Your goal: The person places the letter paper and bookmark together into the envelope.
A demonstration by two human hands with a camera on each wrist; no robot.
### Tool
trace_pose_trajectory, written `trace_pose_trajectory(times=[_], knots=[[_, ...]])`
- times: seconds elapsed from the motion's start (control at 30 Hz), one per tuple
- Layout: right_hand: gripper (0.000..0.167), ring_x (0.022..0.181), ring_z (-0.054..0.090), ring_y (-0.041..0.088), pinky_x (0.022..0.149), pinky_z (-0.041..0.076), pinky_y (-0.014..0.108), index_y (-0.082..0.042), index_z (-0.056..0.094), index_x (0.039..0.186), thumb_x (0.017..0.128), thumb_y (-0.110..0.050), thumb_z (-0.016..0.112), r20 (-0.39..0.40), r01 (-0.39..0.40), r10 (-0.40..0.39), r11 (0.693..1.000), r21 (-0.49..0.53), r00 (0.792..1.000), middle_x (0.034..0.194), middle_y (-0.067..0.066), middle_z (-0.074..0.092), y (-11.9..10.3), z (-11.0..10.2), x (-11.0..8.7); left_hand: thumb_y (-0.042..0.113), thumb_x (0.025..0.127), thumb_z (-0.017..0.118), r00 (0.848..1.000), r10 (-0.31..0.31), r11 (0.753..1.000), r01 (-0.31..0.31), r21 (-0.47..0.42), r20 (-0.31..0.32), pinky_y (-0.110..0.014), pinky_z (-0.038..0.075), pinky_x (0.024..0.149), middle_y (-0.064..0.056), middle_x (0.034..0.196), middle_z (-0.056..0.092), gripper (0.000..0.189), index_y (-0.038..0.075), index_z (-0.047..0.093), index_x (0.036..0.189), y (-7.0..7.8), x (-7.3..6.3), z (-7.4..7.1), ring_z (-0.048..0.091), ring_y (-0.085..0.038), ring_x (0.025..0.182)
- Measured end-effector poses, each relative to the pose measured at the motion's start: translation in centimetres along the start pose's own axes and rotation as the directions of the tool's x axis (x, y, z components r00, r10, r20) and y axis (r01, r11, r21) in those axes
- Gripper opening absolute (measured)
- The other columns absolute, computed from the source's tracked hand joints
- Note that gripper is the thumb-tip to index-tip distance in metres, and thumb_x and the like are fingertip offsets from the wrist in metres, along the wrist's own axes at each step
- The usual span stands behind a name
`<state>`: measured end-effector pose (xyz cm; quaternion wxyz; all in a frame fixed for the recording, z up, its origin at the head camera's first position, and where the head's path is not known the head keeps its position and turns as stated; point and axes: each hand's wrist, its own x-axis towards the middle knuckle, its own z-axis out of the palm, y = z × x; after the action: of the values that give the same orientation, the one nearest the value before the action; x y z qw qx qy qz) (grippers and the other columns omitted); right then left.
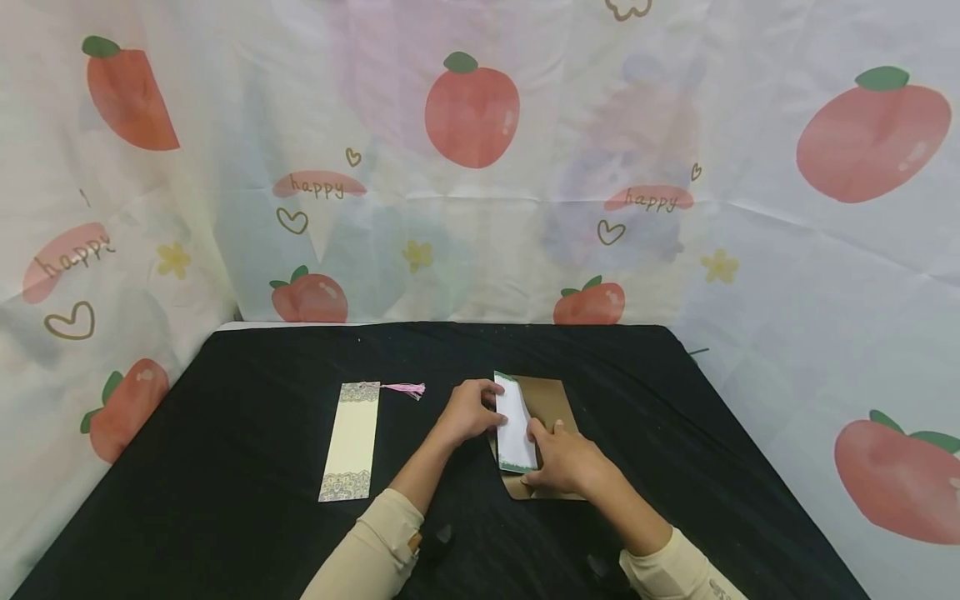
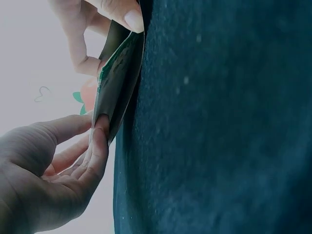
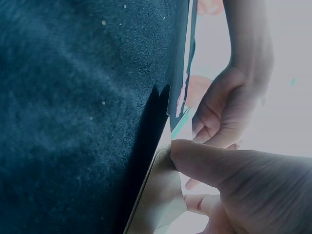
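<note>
My left hand (image 1: 471, 410) pinches the left edge of a white card strip with green patterned ends (image 1: 513, 429), probably a bookmark. The strip lies over a brown paper envelope (image 1: 551, 402), tilted up from it in the left wrist view. My right hand (image 1: 567, 461) grips the envelope near its lower part, its thumb by the strip's bottom corner and a forefinger at the strip's right edge. In the right wrist view, the right thumb (image 3: 200, 161) presses the envelope's edge (image 3: 158, 195). Both hands hide parts of the envelope.
A cream bookmark with lace-patterned ends (image 1: 349, 442) lies to the left, its pink tassel (image 1: 408, 389) pointing right. Black cloth (image 1: 247, 450) covers the table. Curtains printed with fruit (image 1: 472, 117) stand behind and at both sides.
</note>
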<state>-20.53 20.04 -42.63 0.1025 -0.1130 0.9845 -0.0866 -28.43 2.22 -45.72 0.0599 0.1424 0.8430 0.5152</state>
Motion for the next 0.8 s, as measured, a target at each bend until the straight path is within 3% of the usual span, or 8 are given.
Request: trace_pose_trajectory(times=[0.27, 0.43, 0.6, 0.8], knots=[[0.064, 0.083, 0.063, 0.038, 0.070, 0.052, 0.057, -0.013, 0.052, 0.121, 0.077, -0.038, 0.091, -0.005, 0.005, -0.005, 1.000, -0.008, 1.000, 0.120, 0.033, 0.057, 0.04, 0.09, -0.03, -0.011, 0.083, 0.081, 0.999, -0.030, 0.995, 0.031, -0.097, 0.015, -0.030, 0.059, 0.059, -0.019, 0.103, 0.070, 0.043, -0.006, 0.068, 0.123, 0.15, -0.16, 0.40, 0.067, -0.017, 0.067], [0.063, 0.080, 0.061, 0.035, 0.068, 0.052, 0.054, -0.013, 0.051, 0.120, 0.078, -0.038, 0.091, -0.003, 0.011, -0.011, 1.000, -0.008, 1.000, 0.113, 0.029, 0.057, 0.01, 0.07, -0.02, -0.015, 0.086, 0.076, 0.999, -0.043, 0.990, 0.046, -0.136, 0.024, -0.031, 0.060, 0.059, -0.019, 0.104, 0.067, 0.041, -0.007, 0.066, 0.125, 0.10, -0.23, 0.54, 0.068, -0.018, 0.067], [0.064, 0.078, 0.059, 0.032, 0.066, 0.051, 0.052, -0.013, 0.052, 0.121, 0.077, -0.038, 0.091, 0.005, 0.010, -0.009, 1.000, -0.007, 1.000, 0.107, 0.024, 0.056, 0.19, 0.05, 0.05, -0.015, 0.085, 0.076, 0.999, -0.045, 0.990, 0.047, -0.136, 0.021, -0.031, 0.060, 0.060, -0.018, 0.103, 0.066, 0.042, -0.006, 0.065, 0.124, -0.03, 0.00, 0.65, 0.068, -0.019, 0.068], [0.066, 0.082, 0.061, 0.035, 0.069, 0.052, 0.054, -0.012, 0.052, 0.123, 0.078, -0.039, 0.091, 0.014, 0.009, -0.009, 1.000, -0.006, 1.000, 0.115, 0.029, 0.057, 0.17, 0.02, 0.07, -0.016, 0.082, 0.078, 0.999, -0.045, 0.989, 0.047, -0.138, 0.015, -0.031, 0.060, 0.059, -0.018, 0.101, 0.066, 0.042, -0.007, 0.066, 0.121, -0.17, 0.24, 0.81, 0.069, -0.020, 0.067]])
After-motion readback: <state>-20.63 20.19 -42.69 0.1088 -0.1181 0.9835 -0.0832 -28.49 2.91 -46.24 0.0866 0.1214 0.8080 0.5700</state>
